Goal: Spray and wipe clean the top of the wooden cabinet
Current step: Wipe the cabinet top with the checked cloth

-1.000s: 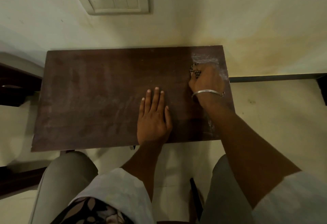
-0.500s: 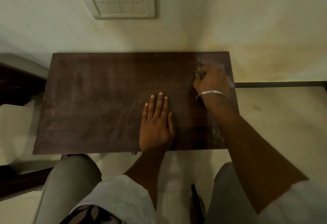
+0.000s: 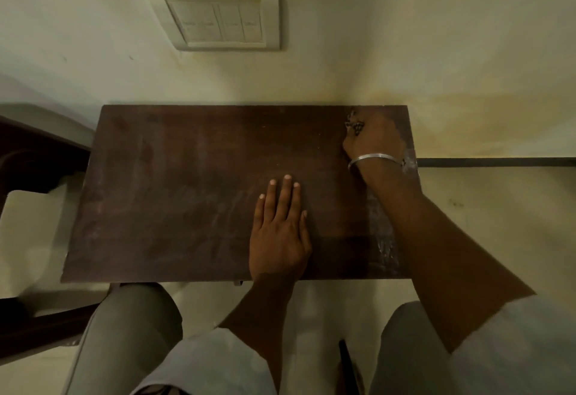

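At the bottom of the frame, two knees in grey trousers (image 3: 131, 332) are seen, with a white sleeve (image 3: 212, 360) lying between them and pale floor (image 3: 498, 207) showing beyond on the right. The rectangular top of the dark brown wooden cabinet (image 3: 187, 192) fills the middle of the frame, its far edge set against a cream wall (image 3: 405, 36).

The left hand (image 3: 279, 238) is laid palm down on the top near its lower edge, right of centre. Its fingers (image 3: 286, 195) are held straight and close together, pointing toward the wall, and nothing is held in them.

A whitish smear (image 3: 381, 238) is spread along the right edge of the top, beside the right forearm. A thin silver bangle (image 3: 374, 157) is worn on the right wrist.

The right hand (image 3: 374, 142) is placed at the upper right corner of the top. Its fingers are curled down onto a small dark speckled wad (image 3: 353, 126), which is pressed against the wood; what the wad is made of cannot be told.

A piece of dark wooden furniture (image 3: 31, 151) is seen at the left edge of the frame. A black skirting strip (image 3: 498, 162) is run along the foot of the wall on the right. A white rectangular switch plate (image 3: 218, 17) is fixed to the wall at the top centre of the frame.
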